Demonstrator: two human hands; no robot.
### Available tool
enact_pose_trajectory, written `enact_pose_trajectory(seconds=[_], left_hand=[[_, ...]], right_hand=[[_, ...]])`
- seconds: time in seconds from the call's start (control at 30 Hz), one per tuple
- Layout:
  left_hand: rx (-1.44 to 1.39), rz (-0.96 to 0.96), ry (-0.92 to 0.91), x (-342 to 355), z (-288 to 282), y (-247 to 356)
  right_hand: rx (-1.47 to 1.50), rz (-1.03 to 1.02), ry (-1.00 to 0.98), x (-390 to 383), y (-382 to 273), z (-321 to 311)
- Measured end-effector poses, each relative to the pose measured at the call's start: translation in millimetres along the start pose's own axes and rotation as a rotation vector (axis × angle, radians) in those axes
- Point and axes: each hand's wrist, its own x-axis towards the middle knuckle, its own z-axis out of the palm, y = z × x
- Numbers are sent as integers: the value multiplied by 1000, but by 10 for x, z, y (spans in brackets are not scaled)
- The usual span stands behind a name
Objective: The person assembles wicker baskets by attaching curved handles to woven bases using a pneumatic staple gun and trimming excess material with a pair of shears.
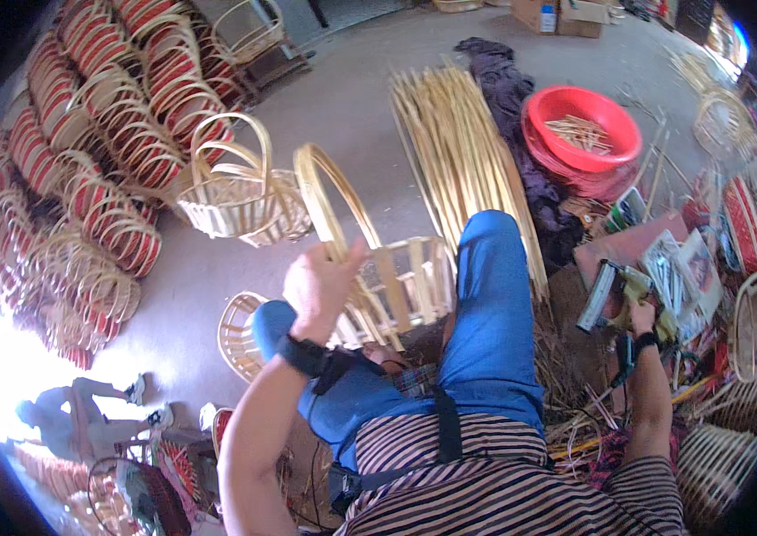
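Note:
A pale woven bamboo basket (420, 281) with a tall arched handle (310, 170) sits tilted between my knees. My left hand (318, 284) is closed on the basket where the handle meets the rim. Off to the right, my right hand (642, 316) grips a staple gun (600, 295) above a low surface littered with tools and packets. The staple gun is apart from the basket. Part of the basket's underside is hidden behind my left forearm and leg.
Ahead lies a bundle of bamboo strips (459, 134) beside dark cloth (499, 76). A red basin (586, 152) holds short wooden pieces. Finished baskets (231, 204) stand front left, near tall stacks of red-banded baskets (119, 116). Another person (75, 415) is at far left.

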Motion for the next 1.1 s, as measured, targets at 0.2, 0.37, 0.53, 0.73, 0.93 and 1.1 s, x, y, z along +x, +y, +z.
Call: enact_pose_trajectory(seconds=[0.2,0.37,0.53,0.73,0.93,1.1], left_hand=[[-59,-10,69,-64,199,-126],[-250,357,334,-264,252,-126],[212,570,3,-621,35,-61],[196,519,-77,-492,55,-8],[187,536,-95,-493,86,76],[125,544,-46,-510,124,121]], right_hand=[[-515,-13,267,-35,270,-430],[-565,78,206,28,391,-618],[-375,157,75,144,336,-763],[47,98,18,-190,-63,-881],[288,-51,-370,-1166,-994,-651],[-229,-323,-843,-2170,-1631,-53]])
